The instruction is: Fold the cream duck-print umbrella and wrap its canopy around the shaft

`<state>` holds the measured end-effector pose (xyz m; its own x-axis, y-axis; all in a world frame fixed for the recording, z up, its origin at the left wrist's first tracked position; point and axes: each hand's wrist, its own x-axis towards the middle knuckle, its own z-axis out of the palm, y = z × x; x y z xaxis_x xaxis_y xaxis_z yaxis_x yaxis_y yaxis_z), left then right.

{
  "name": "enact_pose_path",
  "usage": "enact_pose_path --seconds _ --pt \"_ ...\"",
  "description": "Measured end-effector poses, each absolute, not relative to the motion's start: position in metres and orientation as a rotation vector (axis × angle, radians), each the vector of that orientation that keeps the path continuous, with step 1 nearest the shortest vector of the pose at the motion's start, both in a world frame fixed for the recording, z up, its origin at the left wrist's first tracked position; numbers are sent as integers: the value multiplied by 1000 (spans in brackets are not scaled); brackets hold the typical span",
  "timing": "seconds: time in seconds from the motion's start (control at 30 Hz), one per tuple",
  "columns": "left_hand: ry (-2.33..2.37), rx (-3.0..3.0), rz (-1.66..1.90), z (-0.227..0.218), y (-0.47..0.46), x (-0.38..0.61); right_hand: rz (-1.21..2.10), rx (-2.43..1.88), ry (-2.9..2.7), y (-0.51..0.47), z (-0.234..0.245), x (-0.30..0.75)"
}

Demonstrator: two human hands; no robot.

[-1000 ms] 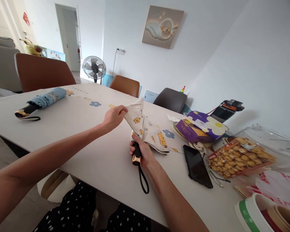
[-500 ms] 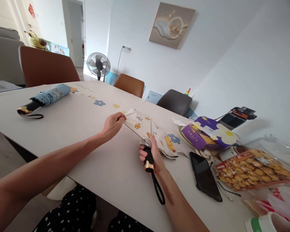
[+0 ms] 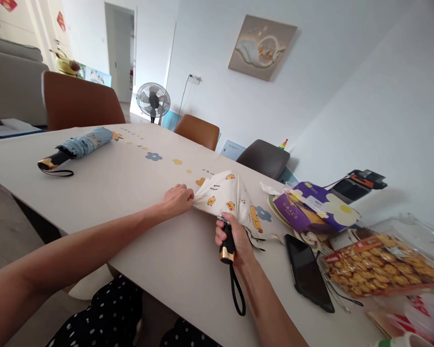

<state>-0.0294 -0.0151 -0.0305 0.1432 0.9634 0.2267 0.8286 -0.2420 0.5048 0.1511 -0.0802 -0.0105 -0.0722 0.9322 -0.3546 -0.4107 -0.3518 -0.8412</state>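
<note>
A white folding umbrella point(image 3: 220, 193) printed with yellow ducks lies partly spread over the table, its canopy loose. My right hand point(image 3: 237, 236) is closed round its black and gold handle point(image 3: 227, 246), from which a black wrist strap point(image 3: 238, 294) hangs. To the left, my left hand point(image 3: 179, 198) pinches the edge of the canopy and holds that panel out taut. Farther off at the left lies a blue folded umbrella point(image 3: 88, 143), with a similar black and gold handle.
Right of my hands are a black phone point(image 3: 307, 272), cables, a purple box point(image 3: 304, 205), a clear container of cookies point(image 3: 379, 265) and a dark bottle point(image 3: 354, 185). Chairs point(image 3: 197, 130) line the far side of the table point(image 3: 141, 260). A fan point(image 3: 154, 100) stands beyond.
The pinched canopy panel looks wider and fuller than before. My left hand has shifted slightly down and right in view; my right hand still grips the handle. The whole view has shifted a little.
</note>
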Motion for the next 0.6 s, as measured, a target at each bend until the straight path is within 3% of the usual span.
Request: enact_pose_path --seconds 0.17,0.43,0.6 --pt "1333 2148 1238 -16 -34 -6 1558 -1182 -709 -84 -10 146" --pt "1233 1694 970 12 -39 54 1546 -1305 -837 -89 -8 140" --pt "1091 1276 1114 16 -6 56 1579 -1328 -924 -92 -7 140"
